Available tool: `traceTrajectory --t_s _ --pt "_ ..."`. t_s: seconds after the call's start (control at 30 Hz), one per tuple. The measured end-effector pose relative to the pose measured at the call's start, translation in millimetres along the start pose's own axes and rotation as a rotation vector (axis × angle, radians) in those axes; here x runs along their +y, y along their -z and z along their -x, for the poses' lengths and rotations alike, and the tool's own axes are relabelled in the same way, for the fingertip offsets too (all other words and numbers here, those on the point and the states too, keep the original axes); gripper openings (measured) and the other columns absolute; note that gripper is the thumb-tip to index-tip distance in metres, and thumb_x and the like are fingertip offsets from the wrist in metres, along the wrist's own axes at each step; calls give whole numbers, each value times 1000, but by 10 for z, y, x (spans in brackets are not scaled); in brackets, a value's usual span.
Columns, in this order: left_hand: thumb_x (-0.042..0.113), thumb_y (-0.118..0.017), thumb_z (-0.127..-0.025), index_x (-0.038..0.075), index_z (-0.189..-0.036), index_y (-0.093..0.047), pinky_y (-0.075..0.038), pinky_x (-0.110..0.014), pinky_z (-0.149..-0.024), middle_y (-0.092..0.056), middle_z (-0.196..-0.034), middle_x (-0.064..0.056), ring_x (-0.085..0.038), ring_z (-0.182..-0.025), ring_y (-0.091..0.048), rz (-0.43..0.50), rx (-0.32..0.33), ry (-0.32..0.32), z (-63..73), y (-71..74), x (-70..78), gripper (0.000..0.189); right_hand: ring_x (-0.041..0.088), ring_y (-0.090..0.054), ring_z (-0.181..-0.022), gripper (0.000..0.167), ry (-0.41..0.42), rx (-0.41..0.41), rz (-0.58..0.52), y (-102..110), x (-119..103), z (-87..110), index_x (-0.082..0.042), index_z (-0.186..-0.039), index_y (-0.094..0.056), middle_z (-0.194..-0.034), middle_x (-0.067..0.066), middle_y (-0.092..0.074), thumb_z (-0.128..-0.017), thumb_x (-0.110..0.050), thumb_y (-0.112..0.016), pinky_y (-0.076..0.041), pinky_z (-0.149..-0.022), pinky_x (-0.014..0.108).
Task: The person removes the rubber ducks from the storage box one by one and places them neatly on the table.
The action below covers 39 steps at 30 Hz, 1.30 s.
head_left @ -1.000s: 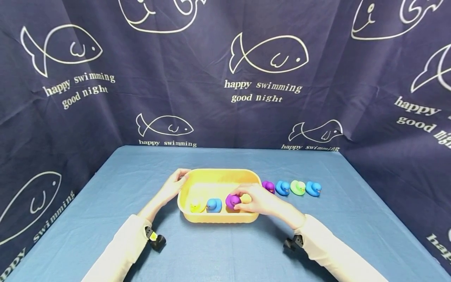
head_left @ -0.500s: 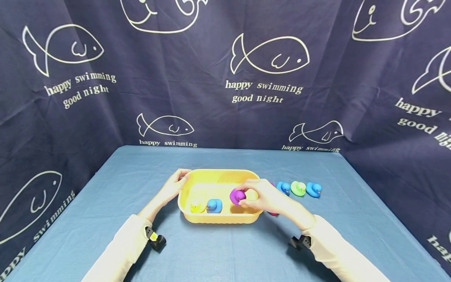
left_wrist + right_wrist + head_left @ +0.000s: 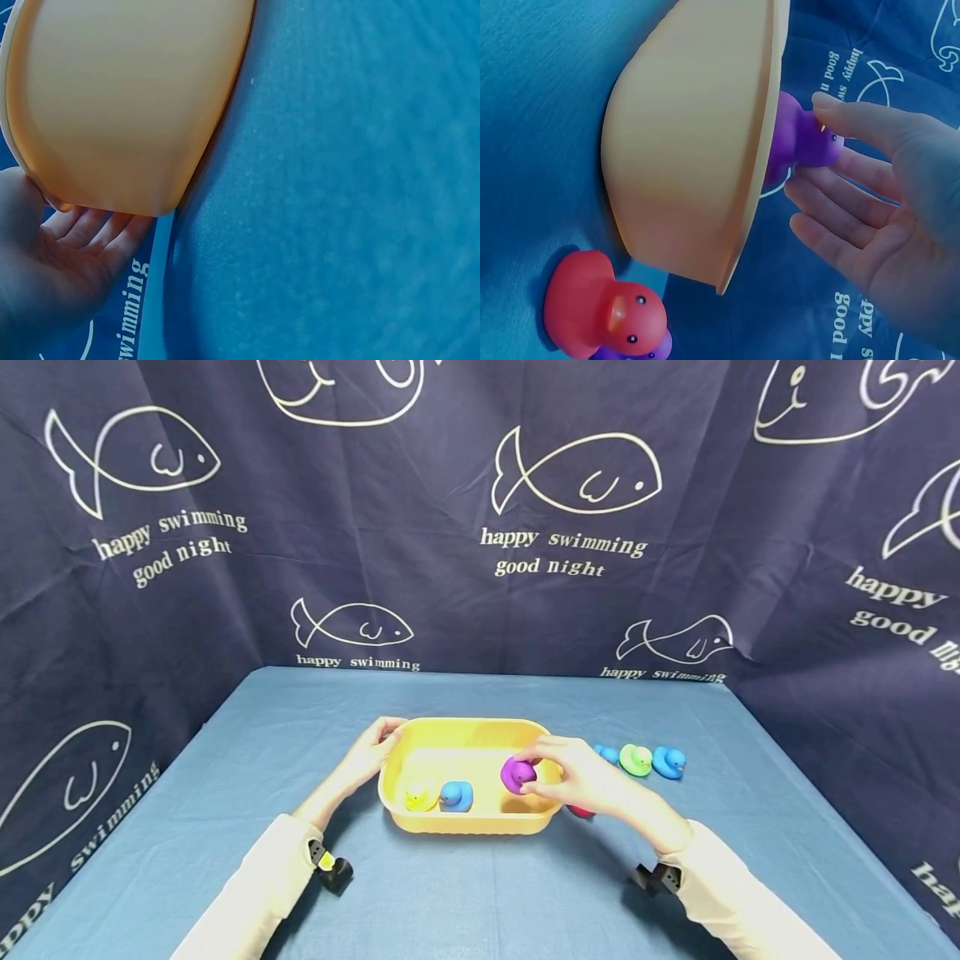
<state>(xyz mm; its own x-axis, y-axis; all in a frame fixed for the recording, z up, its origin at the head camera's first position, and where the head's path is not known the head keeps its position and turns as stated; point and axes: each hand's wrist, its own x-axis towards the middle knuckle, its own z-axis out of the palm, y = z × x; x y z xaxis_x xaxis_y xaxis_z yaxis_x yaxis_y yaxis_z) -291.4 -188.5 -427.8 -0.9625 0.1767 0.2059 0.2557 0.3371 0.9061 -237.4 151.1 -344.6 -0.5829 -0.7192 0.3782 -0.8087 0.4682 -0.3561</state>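
My right hand pinches a purple rubber duck between thumb and fingers, over the right part of a yellow basin. In the right wrist view the duck's head and upper body rise above the basin's rim. My left hand grips the basin's left end; the left wrist view has its thumb at the rim and its fingers partly hidden behind the wall. Inside the basin, a yellow duck and a blue duck sit side by side along the front wall.
Right of the basin stand a green duck, a blue duck and another blue duck, half hidden by my right hand. A red duck with a second purple one behind it lies near the basin's right end.
My right hand has raised the purple duck from near the basin's front wall and shifted right with it. The red duck has come into view under my wrist. The left hand has stayed put.
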Motion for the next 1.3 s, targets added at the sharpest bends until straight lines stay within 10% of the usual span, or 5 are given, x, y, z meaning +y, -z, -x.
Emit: traceTrajectory --t_s 0.93,1.3 --pt "11 -49 -97 -6 -123 -50 -46 -16 -77 -55 -122 -27 -22 -99 -59 10 7 -12 -7 -3 7 31 2 -52 -82 28 6 91 -3 142 158 278 -10 -103 -68 -91 -8 -62 -77 -17 -77 -48 -70 19" --pt "5 -46 -97 -12 -121 -48 -46 -17 -78 -54 -119 -30 -33 -101 -57 -21 2 -9 135 -6 365 29 10 -60 -92 33 -76 64 83 229 155 367 -12 -108 -68 -99 -9 -63 -78 -24 -76 -52 -80 28"
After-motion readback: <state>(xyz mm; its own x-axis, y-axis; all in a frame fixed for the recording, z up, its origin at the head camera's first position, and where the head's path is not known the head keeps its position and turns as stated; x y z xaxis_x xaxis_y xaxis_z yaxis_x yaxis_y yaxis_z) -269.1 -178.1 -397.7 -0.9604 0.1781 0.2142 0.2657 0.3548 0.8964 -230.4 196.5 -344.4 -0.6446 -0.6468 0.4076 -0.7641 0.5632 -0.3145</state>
